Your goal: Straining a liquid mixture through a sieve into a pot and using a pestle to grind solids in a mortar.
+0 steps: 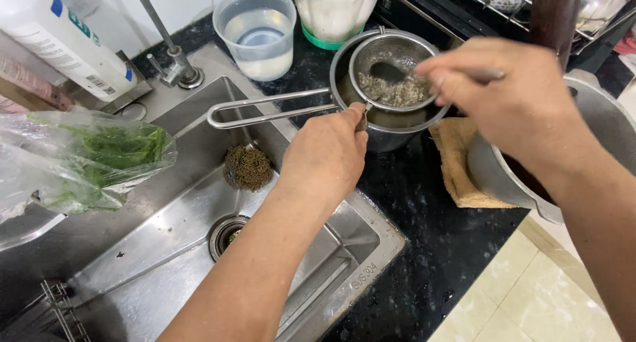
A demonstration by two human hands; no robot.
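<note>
Black speckled stone counter (424,249) around a stainless sink (199,249), cream floor tile at near right.

Left hand (324,153) closed on the near rim of a wire mesh strainer (397,67), thumb and fingers pinched around the edge where the handle joins. Probably gripped there to keep it from sliding or tipping while getting pressed from above. Right hand (503,97) curled shut around the handle of a dark spoon (391,72), bowl pushed down into the pile in the mesh, wrist high for leverage.

Strainer itself: round, fine mesh, dull silver, seated across the mouth of a steel saucepan (397,127) on the counter just right of the sink. Long looped wire handle (265,110) of that saucepan or strainer (can't tell which) sticking out left over the sink edge. Inside the mesh, a damp greyish-green clump of chopped bits (397,90), packed toward the near side. Brownish liquid just visible under the mesh at the pan's rim.

Further out: big grey pot (596,137) at right with a tan folded cloth (457,163) tucked against it, maybe as a heat pad. Brown scouring pad (246,168) in the sink, plastic bag of leafy greens (86,156) at left, faucet (172,57), clear plastic tub of water (260,31) and blender jar (334,11) at far side.
</note>
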